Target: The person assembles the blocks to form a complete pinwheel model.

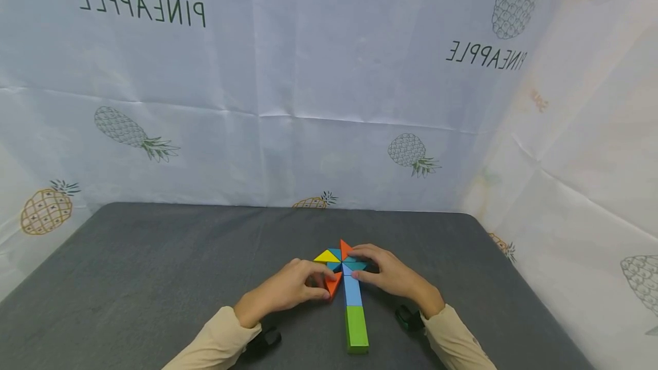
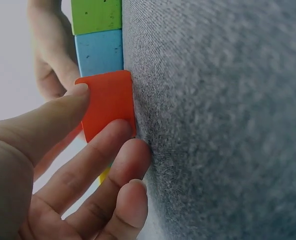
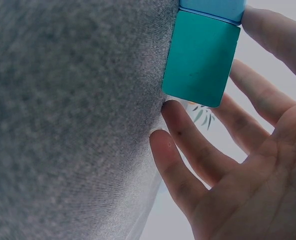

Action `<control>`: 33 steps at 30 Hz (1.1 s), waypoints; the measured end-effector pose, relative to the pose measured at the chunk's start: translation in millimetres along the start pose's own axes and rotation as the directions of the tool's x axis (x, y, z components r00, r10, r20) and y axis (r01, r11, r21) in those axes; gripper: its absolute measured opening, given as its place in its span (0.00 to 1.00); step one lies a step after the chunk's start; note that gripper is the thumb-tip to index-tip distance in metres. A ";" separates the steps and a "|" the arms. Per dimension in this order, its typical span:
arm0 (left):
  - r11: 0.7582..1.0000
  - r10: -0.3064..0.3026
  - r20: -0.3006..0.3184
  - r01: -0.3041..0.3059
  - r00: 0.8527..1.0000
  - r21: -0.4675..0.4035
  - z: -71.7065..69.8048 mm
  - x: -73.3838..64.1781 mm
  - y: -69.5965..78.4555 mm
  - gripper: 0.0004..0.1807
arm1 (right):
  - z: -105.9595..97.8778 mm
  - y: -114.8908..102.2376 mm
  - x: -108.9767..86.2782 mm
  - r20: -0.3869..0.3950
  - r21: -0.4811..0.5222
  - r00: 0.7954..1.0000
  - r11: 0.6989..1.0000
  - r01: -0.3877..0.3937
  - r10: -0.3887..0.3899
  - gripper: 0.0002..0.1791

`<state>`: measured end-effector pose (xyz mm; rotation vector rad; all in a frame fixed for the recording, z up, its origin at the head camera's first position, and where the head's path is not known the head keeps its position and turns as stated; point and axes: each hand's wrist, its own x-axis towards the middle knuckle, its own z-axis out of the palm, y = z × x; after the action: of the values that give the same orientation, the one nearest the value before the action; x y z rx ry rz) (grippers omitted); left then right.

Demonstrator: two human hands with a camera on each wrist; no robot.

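Note:
On the grey table lies a pinwheel of triangular blocks on a straight stem. My left hand (image 1: pixel 298 283) pinches the lower-left orange triangular block (image 2: pixel 108 102), thumb at one corner and a fingertip at the other. My right hand (image 1: pixel 393 270) spans the right side with relaxed fingers: its thumb touches the stem's top beside a light blue triangular block (image 1: pixel 347 270), and its fingertips reach the upper orange triangular block (image 1: pixel 345 249). Between them sits a teal triangular block (image 3: pixel 201 59). A yellow triangular block (image 1: pixel 327 256) points left. The stem has a light blue block (image 1: pixel 352 291) and a green block (image 1: pixel 357 327).
The dark grey table (image 1: pixel 169 267) extends around the blocks. Behind it hangs a pale curtain (image 1: pixel 329 73) printed with pineapples, and another pale sheet (image 1: pixel 591 147) hangs on the right. A black strap (image 1: pixel 409 318) is at the right wrist.

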<state>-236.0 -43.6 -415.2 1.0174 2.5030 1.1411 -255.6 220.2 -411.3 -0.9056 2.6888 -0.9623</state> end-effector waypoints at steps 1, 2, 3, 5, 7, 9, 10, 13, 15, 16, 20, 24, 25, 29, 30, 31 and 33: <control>1.000 -0.002 0.000 0.002 1.000 0.003 0.2 0.7 0.2 0.18 | 0.0 0.0 0.1 -0.001 0.001 1.000 1.000 -0.001 0.001 0.28; 1.000 -0.005 0.001 0.005 1.000 0.005 0.3 1.3 0.5 0.18 | 0.0 0.1 0.3 -0.002 0.001 1.000 1.000 -0.001 0.001 0.28; 1.000 -0.009 0.002 0.009 1.000 0.007 0.3 2.0 0.7 0.19 | 0.1 0.2 0.5 -0.003 0.001 1.000 1.000 -0.001 0.001 0.28; 1.000 -0.014 0.002 0.014 1.000 0.010 0.4 2.7 1.4 0.20 | 0.4 0.9 0.9 -0.003 -0.003 1.000 1.000 0.001 -0.001 0.28; 1.000 -0.017 0.001 0.017 1.000 0.014 0.5 3.2 1.9 0.20 | 0.8 1.3 1.3 -0.002 -0.005 1.000 1.000 0.003 -0.003 0.28; 1.000 -0.018 0.001 0.018 1.000 0.016 0.6 3.7 2.4 0.20 | 1.0 1.8 1.6 -0.002 -0.005 1.000 1.000 0.007 -0.007 0.28; 1.000 -0.019 0.002 0.019 1.000 0.015 0.7 3.8 2.6 0.20 | 1.1 2.1 1.8 -0.001 -0.004 1.000 1.000 0.007 -0.007 0.28; 1.000 -0.017 0.002 0.017 1.000 0.014 0.6 4.4 3.1 0.20 | 1.3 2.5 2.3 -0.005 -0.005 1.000 1.000 0.007 -0.007 0.28; 1.000 -0.015 0.001 0.015 1.000 0.014 0.4 4.9 3.3 0.20 | 1.3 2.5 2.5 -0.006 0.000 1.000 1.000 0.000 0.000 0.28; 1.000 -0.013 0.000 0.013 1.000 0.016 0.3 5.2 3.3 0.20 | 1.2 2.4 2.5 -0.007 0.000 1.000 1.000 -0.002 0.002 0.28; 1.000 -0.005 -0.004 0.005 1.000 0.023 0.1 6.1 3.3 0.21 | 0.8 2.2 2.2 -0.008 0.006 1.000 1.000 -0.005 0.005 0.29; 1.000 0.003 -0.007 -0.003 1.000 0.026 0.3 6.2 3.3 0.22 | 1.1 2.7 2.1 -0.007 0.000 1.000 1.000 0.008 -0.008 0.29; 1.000 0.004 -0.005 -0.004 1.000 0.024 0.3 6.1 3.2 0.22 | 1.1 2.6 2.1 -0.007 0.000 1.000 1.000 0.012 -0.012 0.29; 0.999 0.002 -0.026 -0.001 1.000 0.042 -0.8 6.3 0.8 0.20 | 1.2 1.6 1.9 -0.004 0.005 1.000 1.000 0.008 -0.008 0.29; 0.999 0.001 -0.035 0.000 0.999 0.050 -1.1 6.4 0.2 0.19 | 1.2 1.5 1.9 -0.003 0.007 1.000 1.000 0.004 -0.004 0.29; 0.998 -0.001 -0.045 0.004 0.999 0.060 -1.4 6.5 -0.4 0.18 | 1.2 1.2 1.8 -0.003 0.009 1.000 1.000 0.002 -0.002 0.29; 0.996 -0.006 -0.065 0.011 0.998 0.086 -1.9 7.0 -1.2 0.17 | 1.1 0.9 1.5 -0.004 0.011 1.000 1.000 -0.004 0.004 0.29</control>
<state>-242.7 -40.5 -414.2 1.0059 2.6254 1.0883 -256.9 219.4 -412.7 -0.8964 2.6849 -0.9775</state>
